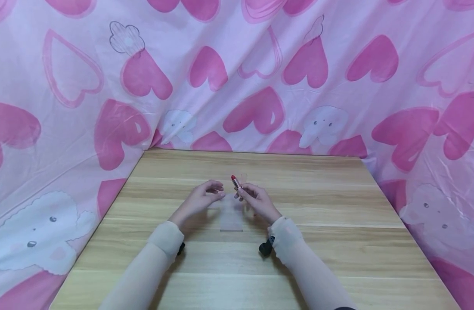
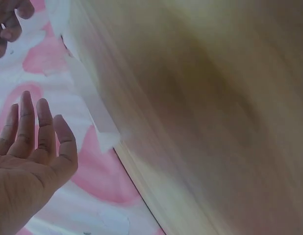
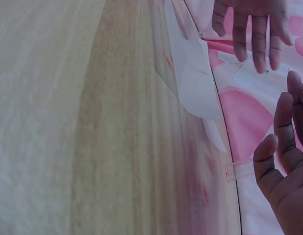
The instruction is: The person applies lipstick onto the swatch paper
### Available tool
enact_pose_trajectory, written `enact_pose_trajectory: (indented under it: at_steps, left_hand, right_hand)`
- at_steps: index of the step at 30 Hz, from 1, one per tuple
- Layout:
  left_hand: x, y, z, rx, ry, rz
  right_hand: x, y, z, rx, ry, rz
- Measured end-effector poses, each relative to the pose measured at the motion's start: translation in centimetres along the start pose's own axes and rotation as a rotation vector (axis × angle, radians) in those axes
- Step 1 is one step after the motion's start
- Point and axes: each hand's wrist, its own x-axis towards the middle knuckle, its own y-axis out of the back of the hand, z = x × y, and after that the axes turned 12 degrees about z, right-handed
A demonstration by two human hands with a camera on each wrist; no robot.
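Observation:
In the head view my right hand [image 1: 257, 200] pinches a lipstick [image 1: 235, 181], its red tip raised and leaning up to the left. Only a sliver of a gold-coloured edge, perhaps the lipstick's, shows at the frame's border in the right wrist view. My left hand [image 1: 204, 194] hovers just left of it, fingers loosely bent and holding nothing; the left wrist view shows this hand [image 2: 31, 156] with fingers apart. Below and between the hands lies a pale, see-through sheet [image 1: 231, 217]. Behind the right hand stands a small clear cap-like piece [image 3: 239, 170].
A wooden table [image 1: 329, 258] carries everything. Pink cloth with hearts [image 1: 256, 110] hangs along its back and both sides. Dark wrist cameras [image 1: 265, 249] sit under the cuffs. Small red marks [image 3: 205, 193] show near the sheet in the right wrist view.

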Motion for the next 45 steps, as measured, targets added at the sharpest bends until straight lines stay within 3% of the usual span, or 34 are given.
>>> enact_pose_trajectory:
  at_steps: [6,17,20,24,28,34,45]
  left_hand:
    - [0.0,1.0,-0.9,0.078,0.001,-0.002]
    - [0.3,3.4,-2.0,0.271,0.027,-0.021]
    - [0.3,3.8,-2.4,0.390,-0.012,-0.023]
    - [0.4,4.0,-2.7,0.589,-0.112,-0.014]
    - [0.5,3.9,-2.9,0.703,-0.148,-0.031]
    - [0.3,3.6,-3.0,0.806,-0.151,-0.054]
    - [0.1,3.3,-3.3,0.874,-0.150,-0.074]
  right_hand:
    - [0.0,0.0,0.1,-0.002,-0.057,0.001]
    - [0.3,0.2,0.5,-0.022,-0.039,0.028]
    - [0.3,0.2,0.6,-0.023,-0.033,0.032]
    - [0.4,0.1,0.6,-0.036,-0.032,0.035]
    - [0.4,0.0,0.6,-0.053,-0.030,0.032]
    - [0.5,-0.1,0.6,-0.110,0.003,0.012]
    - [1.1,-0.6,0.0,-0.303,0.017,-0.023]
